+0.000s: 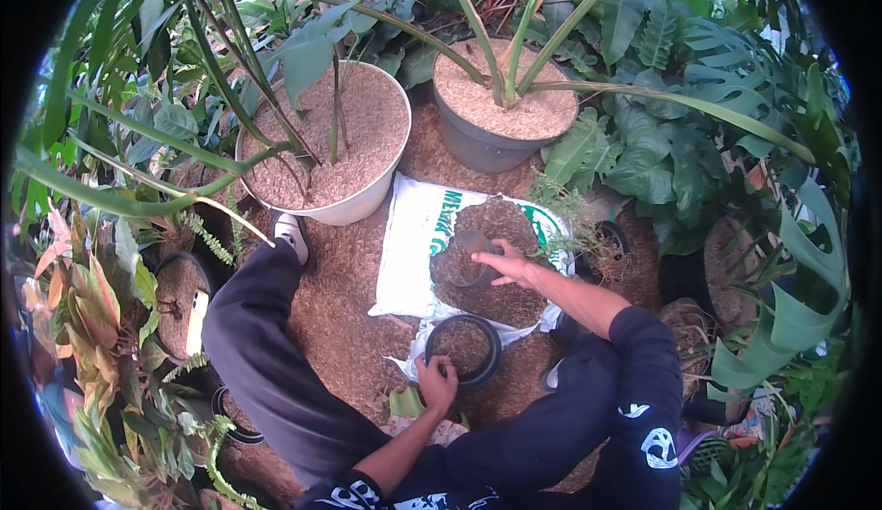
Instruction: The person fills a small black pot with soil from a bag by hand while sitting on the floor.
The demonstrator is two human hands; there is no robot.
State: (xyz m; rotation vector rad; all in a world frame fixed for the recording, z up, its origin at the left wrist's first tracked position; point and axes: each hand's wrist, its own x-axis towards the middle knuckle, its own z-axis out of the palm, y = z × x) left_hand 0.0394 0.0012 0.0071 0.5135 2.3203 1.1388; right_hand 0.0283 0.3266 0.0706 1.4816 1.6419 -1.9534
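My right hand (510,263) holds a clear plastic cup (463,270) tilted over dark, loose potting mix (524,300). This mix shows through the torn-open side of a white plastic sack (406,241) with green lettering, lying flat on the ground. Just below the sack, towards me, stands a round black plastic pot (497,351) with some potting mix inside. My left hand (437,384) grips the pot's near-left rim between thumb and fingers. How full the cup is cannot be made out.
A large white pot (393,165) and a dark grey pot (482,145) with tall plants stand beyond the sack. A phone (196,322) rests on a black pot at left. Stems (158,193) arch in from the left; ferny foliage (561,213) hangs by the sack's right edge.
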